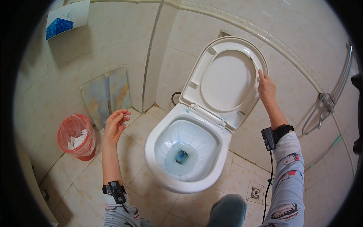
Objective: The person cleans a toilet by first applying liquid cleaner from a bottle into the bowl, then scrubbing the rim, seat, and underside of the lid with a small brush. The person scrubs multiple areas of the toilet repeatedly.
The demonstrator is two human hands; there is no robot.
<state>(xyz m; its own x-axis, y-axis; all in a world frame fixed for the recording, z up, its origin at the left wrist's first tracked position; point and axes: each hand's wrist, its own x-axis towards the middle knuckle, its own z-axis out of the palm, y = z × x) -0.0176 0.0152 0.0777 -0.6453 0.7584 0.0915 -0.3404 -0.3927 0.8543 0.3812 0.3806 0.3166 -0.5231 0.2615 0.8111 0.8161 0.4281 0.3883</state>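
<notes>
A white toilet bowl [154, 147] stands before me, with streaks of blue liquid down its inner wall and bluish water at the bottom. Its seat [204, 68] and lid [231, 82] are both raised and lean back towards the wall. My right hand [266, 86] grips the right edge of the raised seat, its index finger lying on the ring; the other fingers are partly hidden. Left of the bowl, my left hand [115, 124] hovers in the air with loosely curled fingers and nothing in it.
A red wastebasket [90, 147] with a clear liner holds crumpled paper. Behind my left hand, a long grey handle [107, 88] leans on a marbled tile panel [120, 85]. On the right are a shower hose [341, 76] and a floor drain [255, 193]. A paper box [68, 20] hangs upper left.
</notes>
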